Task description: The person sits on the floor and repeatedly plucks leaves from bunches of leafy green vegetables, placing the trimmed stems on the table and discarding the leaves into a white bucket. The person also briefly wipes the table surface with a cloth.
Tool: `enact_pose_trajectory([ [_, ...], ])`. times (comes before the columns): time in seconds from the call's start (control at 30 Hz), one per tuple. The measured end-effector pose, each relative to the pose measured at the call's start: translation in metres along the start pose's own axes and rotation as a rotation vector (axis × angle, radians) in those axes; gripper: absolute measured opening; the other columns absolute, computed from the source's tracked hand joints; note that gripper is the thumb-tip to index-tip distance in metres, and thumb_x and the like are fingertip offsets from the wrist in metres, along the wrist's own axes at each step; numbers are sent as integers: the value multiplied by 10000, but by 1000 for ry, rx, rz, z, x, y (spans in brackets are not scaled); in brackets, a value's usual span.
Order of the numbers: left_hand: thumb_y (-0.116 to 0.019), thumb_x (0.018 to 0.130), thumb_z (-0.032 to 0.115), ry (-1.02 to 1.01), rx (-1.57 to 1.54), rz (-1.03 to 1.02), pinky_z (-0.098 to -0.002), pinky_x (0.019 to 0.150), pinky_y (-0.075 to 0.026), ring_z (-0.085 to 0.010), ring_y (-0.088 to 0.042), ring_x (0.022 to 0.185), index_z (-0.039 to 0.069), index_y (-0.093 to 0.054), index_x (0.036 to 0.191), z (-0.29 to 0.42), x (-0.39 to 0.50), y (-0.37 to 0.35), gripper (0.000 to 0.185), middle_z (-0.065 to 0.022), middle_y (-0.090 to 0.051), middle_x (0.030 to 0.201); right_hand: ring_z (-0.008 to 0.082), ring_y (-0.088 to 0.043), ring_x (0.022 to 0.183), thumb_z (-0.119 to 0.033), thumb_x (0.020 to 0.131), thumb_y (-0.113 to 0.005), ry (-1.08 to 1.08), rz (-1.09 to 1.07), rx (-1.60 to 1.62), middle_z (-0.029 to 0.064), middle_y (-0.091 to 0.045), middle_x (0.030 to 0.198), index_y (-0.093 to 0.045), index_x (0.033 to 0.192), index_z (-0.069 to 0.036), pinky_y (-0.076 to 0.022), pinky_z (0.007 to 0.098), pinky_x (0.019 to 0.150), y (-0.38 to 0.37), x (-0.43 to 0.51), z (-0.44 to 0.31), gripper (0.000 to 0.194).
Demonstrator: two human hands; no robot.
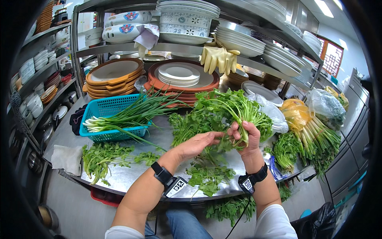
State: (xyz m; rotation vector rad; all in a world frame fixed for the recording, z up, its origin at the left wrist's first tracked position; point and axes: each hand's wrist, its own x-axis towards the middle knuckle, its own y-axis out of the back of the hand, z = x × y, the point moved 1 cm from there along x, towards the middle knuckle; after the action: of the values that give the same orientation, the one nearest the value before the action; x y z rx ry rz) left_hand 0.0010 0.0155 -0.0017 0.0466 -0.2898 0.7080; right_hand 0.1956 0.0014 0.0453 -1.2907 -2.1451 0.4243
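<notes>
My right hand (249,136) is closed around the stems of a bunch of leafy green herbs (235,107), likely cilantro, raised over the metal table. Its leaves spread up and to the left, away from my fist. Just left of the stems, my left hand (201,143) is held out with fingers extended and thumb a little apart. Its fingertips are close to the loose leaves; whether they touch is unclear. More herbs (185,128) lie behind my hands, and loose sprigs (209,177) lie below them. A small herb pile (101,162) rests at the front left.
A turquoise basket (112,136) holds scallions (134,115). Tied scallions (316,140) and another herb bundle (285,152) lie right. Behind stand stacked brown-rimmed dishes (115,74) and a dish shelf (179,47) with hanging rubber gloves (218,58). A cloth (67,159) lies front left.
</notes>
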Motion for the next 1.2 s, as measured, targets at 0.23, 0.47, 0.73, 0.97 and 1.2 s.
enact_pose_trajectory([
  [0.23,-284,988,522,207,-416,-20,-385,943,-477,-292,-634,1010,-26,-464,1278,0,-4,3,645,-107,-627,1007,214,-592,707,-243,897,-525,-9,52,63,82,-605,623,-638,871,23,-492,300,733,29,11,17,291],
  [0.47,-286,994,511,171,-363,34,-378,950,-480,-328,-626,1050,-56,-533,1154,-3,-2,5,638,-134,-630,975,214,-634,714,-216,896,-527,-26,0,142,85,-615,630,-649,914,50,-511,285,822,45,8,23,293],
  [0.73,-410,996,452,-57,5,714,-287,567,-528,-158,-621,585,1,-600,873,-6,-1,33,505,-41,-591,664,149,-557,574,-175,836,-553,63,105,15,148,-667,804,-637,979,86,-511,313,788,35,-1,14,309],
  [0.97,-539,939,361,148,806,914,-413,543,-472,-252,-605,544,-11,-615,723,-1,-7,47,436,-130,-604,599,134,-553,538,-83,756,-598,121,166,-195,271,-597,1185,-481,1237,67,-540,312,758,19,-5,10,517],
  [1.2,-658,814,339,652,1362,638,-467,789,-515,-408,-641,883,-13,-681,861,7,-21,44,356,-232,-667,910,130,-564,537,-69,757,-577,100,182,-223,263,-584,1213,-459,1263,51,-546,299,746,17,-3,14,533],
])
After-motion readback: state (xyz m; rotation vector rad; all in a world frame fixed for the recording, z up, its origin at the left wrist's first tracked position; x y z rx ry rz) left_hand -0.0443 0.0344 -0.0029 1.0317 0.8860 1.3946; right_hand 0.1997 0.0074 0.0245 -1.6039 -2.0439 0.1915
